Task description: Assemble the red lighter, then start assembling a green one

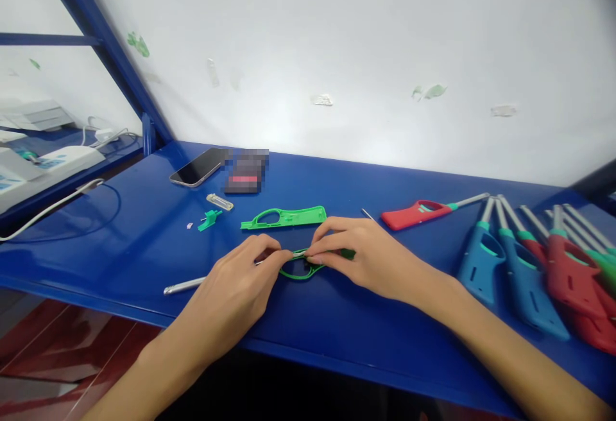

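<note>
Low over the table, the open green lighter shell (298, 275) lies between my two hands, its trigger loop toward me. My left hand (243, 280) grips it from the left, thumb and fingers pinched; a silvery metal tube (185, 286) sticks out beyond that hand. My right hand (353, 249) pinches at the shell's middle, its fingertips on a small part I cannot make out. Behind them lies the other green shell half (301, 217), inner side up. To its left are a small green trigger-like piece (210, 219), a clear narrow part (220, 201) and a tiny pale bit (189, 226).
A red lighter (409, 215) lies behind my right hand, near a thin metal pin (367, 214). Several blue, red and green lighters (484, 260) are piled at right. A phone (201, 167) and a blurred dark box (248, 174) rest at the back, before the white wall (337, 36).
</note>
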`<state>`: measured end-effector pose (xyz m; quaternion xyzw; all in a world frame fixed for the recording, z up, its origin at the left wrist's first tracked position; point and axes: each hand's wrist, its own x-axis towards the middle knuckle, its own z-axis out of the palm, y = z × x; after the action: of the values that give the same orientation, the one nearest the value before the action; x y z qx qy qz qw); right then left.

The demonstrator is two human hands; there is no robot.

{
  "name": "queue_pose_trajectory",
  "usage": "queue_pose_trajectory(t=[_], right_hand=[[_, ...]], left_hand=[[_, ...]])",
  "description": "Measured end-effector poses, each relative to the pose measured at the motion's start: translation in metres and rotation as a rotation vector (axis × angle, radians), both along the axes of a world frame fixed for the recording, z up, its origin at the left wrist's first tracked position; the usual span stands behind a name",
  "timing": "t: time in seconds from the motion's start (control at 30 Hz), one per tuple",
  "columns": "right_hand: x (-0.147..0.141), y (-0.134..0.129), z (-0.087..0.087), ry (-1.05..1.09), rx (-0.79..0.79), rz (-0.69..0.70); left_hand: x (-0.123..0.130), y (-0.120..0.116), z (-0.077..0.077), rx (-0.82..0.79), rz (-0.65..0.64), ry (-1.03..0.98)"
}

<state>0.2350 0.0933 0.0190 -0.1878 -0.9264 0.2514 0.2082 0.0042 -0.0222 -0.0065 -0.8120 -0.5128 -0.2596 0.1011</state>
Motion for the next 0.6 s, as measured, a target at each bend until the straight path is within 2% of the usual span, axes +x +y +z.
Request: queue_pose_trajectory(t=[0.6], right_hand=[[-0.0009, 0.0011, -0.0012, 0.01, 0.027, 0.002]], left_hand=[[-0.0008, -0.0009, 0.0074, -0.031, -0.034, 0.07]])
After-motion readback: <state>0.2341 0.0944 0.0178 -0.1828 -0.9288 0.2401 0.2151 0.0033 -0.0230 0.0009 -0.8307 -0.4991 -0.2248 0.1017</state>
